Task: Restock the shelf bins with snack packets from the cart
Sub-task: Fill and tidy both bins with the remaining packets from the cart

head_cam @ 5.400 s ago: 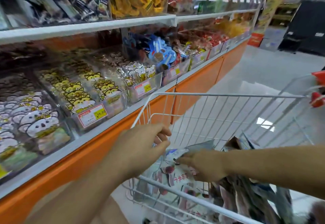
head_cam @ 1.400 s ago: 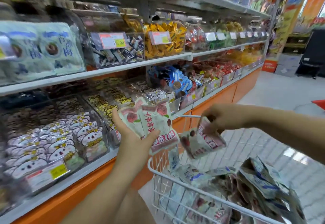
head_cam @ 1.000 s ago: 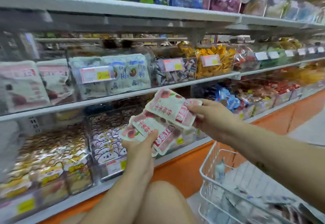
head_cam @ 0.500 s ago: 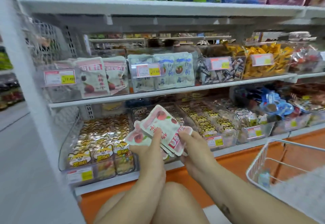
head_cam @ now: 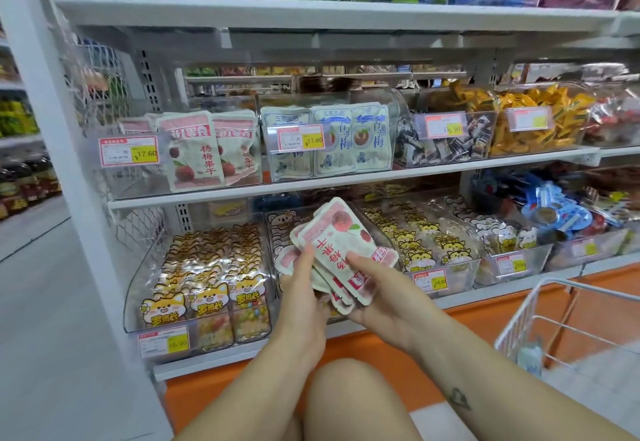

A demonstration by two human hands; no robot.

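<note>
A fanned stack of pink-and-white snack packets with red fruit pictures sits between both hands in front of the lower shelf. My left hand holds the stack from the left, thumb on top. My right hand grips its right side, thumb across the top packet. On the middle shelf at upper left, a clear bin with a 17.60 tag holds matching packets standing upright. The white wire cart shows at the lower right edge.
Clear bins of blue-and-white packets, dark sweets and yellow sweets line the middle shelf. Below are bins of cartoon-animal snack packs. A white upright post ends the shelf at left, with open aisle floor beyond. My knee is raised below the hands.
I took packets from the cart, gathered them in both hands and turned left to the shelf end. In the last half second the stack stays held and the view comes nearer.
</note>
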